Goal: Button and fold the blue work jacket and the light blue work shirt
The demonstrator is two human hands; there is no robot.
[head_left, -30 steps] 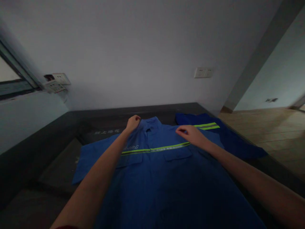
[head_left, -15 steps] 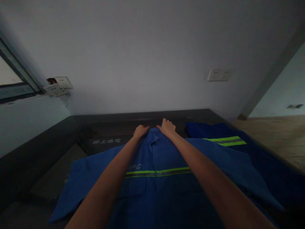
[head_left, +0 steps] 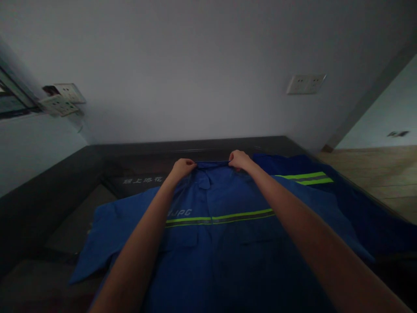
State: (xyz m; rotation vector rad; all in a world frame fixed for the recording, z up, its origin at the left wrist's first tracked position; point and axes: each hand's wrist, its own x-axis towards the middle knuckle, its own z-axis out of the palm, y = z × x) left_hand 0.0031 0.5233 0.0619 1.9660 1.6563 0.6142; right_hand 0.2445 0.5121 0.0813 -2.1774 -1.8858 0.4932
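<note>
At the collar (head_left: 211, 165), each hand (head_left: 183, 168) pinches the garment (head_left: 231, 193).

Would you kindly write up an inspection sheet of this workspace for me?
Surface: dark, glossy tabletop with a raised border and pale lettering.
Items in hand: blue fabric jacket with a yellow-and-grey stripe, spread front up, sleeves out.
Clutter: darker blue fabric garment, also striped, at the right, partly hidden by the jacket's sleeve.
Grip: left hand and right hand each pinch the jacket's collar.
Cables: nothing seen clearly.
Surroundings: pale wall with white rectangular sockets; wood-look floor at right.
</note>
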